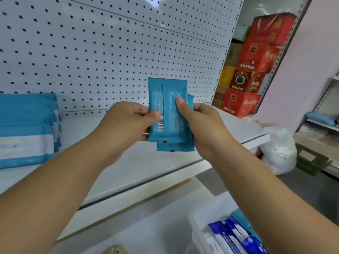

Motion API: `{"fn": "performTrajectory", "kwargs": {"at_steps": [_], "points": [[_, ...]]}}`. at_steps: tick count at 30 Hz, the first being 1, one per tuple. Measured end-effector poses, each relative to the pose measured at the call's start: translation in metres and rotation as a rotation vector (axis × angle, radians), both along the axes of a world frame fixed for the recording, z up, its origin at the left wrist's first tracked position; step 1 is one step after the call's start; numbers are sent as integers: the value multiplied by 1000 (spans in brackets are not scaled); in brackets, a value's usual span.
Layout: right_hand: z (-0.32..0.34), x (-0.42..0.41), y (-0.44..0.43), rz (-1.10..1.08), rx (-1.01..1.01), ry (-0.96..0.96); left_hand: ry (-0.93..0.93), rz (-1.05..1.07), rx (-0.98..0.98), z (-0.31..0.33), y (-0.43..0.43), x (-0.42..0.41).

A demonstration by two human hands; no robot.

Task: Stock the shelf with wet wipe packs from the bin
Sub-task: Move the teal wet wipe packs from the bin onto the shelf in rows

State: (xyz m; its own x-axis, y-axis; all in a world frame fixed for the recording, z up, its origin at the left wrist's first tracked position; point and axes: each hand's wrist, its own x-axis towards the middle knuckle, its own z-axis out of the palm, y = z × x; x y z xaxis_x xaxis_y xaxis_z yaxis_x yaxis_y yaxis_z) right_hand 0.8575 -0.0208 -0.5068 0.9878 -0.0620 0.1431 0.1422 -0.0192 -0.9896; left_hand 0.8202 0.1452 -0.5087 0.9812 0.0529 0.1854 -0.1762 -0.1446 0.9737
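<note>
Two bare hands hold a small stack of teal wet wipe packs upright above a white shelf, their printed backs and a barcode turned toward the camera. The left hand clamps the stack's left edge, thumb pressed on the front near the barcode, while the right hand closes on the right edge with its thumb laid across the front pack's face; both grips are tight on the packs. The stack sits between the two palms, its top half standing clear above the fingers and a second pack's lower edge poking out beneath the first. How many packs are in the stack is hard to tell, since the rear ones are mostly covered by the front one and by the right hand. At the left, a row of larger blue wipe packs stands on the shelf, cut off by the frame edge. Behind rises a white pegboard panel. At the lower right, a translucent bin holding dark blue packs is partly hidden by the right forearm and cropped by the frame. Red cartons are stacked beyond the shelf's end, their print too blurred to read.
</note>
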Motion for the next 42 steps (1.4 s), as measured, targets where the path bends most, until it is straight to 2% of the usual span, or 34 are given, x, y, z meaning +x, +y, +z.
{"fn": "performTrajectory", "kwargs": {"at_steps": [9, 14, 20, 22, 24, 27, 30, 33, 35, 39, 42], "points": [[29, 4, 136, 260, 156, 70, -89, 317, -197, 19, 122, -19], [27, 0, 201, 286, 315, 61, -147, 438, -363, 24, 177, -40], [-7, -11, 250, 344, 496, 204, -146, 408, -737, 11, 218, -70], [-9, -15, 255, 342, 554, 245, -162, 459, -760, 5, 227, -77], [-11, -20, 258, 328, 573, 242, -173, 573, -697, 0, 235, -82], [-9, -31, 263, 352, 529, 168, -193, 678, -529, -5, 238, -87], [0, -46, 269, 434, 401, -2, -222, 577, -483, -2, 229, -92], [5, -62, 275, 507, 163, -211, -239, 419, -587, 3, 222, -95], [6, -67, 277, 544, 71, -299, -250, 398, -621, 3, 223, -98], [9, -73, 278, 630, 111, -313, -283, 506, -635, -4, 233, -101], [6, -69, 278, 445, 102, -376, -311, 501, -715, -3, 237, -103]]}}
